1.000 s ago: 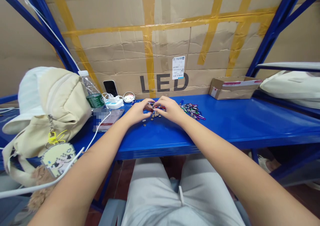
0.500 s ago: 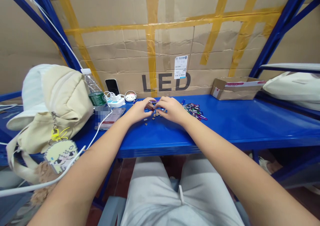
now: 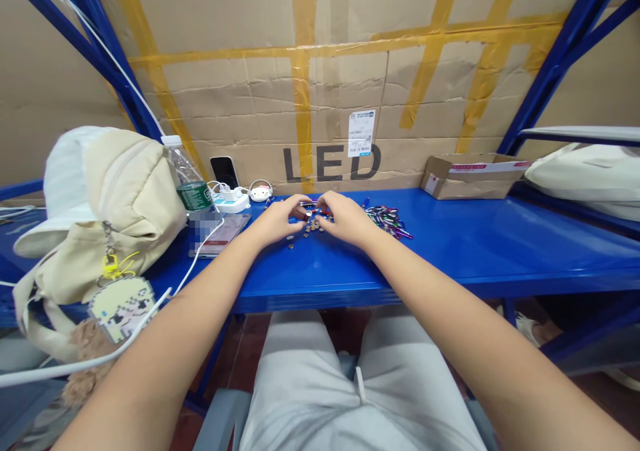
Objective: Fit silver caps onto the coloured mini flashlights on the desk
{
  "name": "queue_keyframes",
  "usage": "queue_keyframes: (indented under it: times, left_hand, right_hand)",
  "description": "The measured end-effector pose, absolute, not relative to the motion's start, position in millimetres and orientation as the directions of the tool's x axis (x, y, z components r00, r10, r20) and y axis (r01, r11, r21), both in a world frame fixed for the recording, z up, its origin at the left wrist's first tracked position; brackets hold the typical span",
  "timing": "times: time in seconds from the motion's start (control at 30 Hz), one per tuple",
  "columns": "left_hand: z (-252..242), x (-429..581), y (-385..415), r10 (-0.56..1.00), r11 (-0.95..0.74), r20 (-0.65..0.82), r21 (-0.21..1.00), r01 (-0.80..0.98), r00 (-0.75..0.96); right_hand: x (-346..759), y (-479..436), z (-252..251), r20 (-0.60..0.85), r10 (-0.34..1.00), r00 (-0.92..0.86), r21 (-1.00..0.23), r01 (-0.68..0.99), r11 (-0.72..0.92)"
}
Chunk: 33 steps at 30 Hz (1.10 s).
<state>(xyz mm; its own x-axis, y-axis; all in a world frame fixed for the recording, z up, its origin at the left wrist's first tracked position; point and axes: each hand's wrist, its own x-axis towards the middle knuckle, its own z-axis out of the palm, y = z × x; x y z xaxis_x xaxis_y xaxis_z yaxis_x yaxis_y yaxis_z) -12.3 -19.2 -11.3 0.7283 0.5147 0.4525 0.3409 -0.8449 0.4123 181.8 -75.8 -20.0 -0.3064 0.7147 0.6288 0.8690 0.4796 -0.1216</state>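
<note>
My left hand (image 3: 280, 223) is curled at the middle of the blue table (image 3: 430, 244), thumb and fingers closing round a small dark reddish piece (image 3: 305, 217) whose kind I cannot make out. Close beside it, my right hand (image 3: 347, 219) is bent inward with its fingertips mostly hidden; what they pinch is too small to name. Below and between the hands lie several small round brownish discs (image 3: 313, 226). Right of my right hand is a pile of shiny, many-coloured slim metallic pieces (image 3: 389, 219). More such slim pieces show partly behind the fingers.
At left are a cream bag (image 3: 135, 178), a bottle (image 3: 194, 194), a phone (image 3: 227, 231) with a white cable across it, and a power strip (image 3: 233, 203). An open cardboard box (image 3: 473, 176) stands at back right. Taped cardboard (image 3: 225, 104) walls the back.
My right hand has shifted slightly and its fingers have curled a little more, a little apart from the left. The left hand stays almost in place.
</note>
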Motion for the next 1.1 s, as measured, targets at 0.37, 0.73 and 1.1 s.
queue_keyframes:
  times: [0.37,0.73,1.1]
  left_hand:
    - [-11.5,-13.0,-18.6,0.516,-0.847,0.45,0.397,0.354,0.729]
    - [-14.0,-13.1,-17.5,0.548,-0.813,0.379,0.453,0.366,0.746]
    - [-15.8,-11.9,-15.3,0.534,-0.818,0.38,0.458,0.348,0.756]
  right_hand:
    - [183.4,-67.3,-32.9,0.421,0.873,-0.246,-0.04,0.956,0.289]
    - [180.3,-59.9,-26.7,0.661,0.739,-0.127,-0.465,0.704,0.537]
    - [177.4,-63.7,-25.6,0.596,0.802,-0.049,-0.6,0.636,0.485]
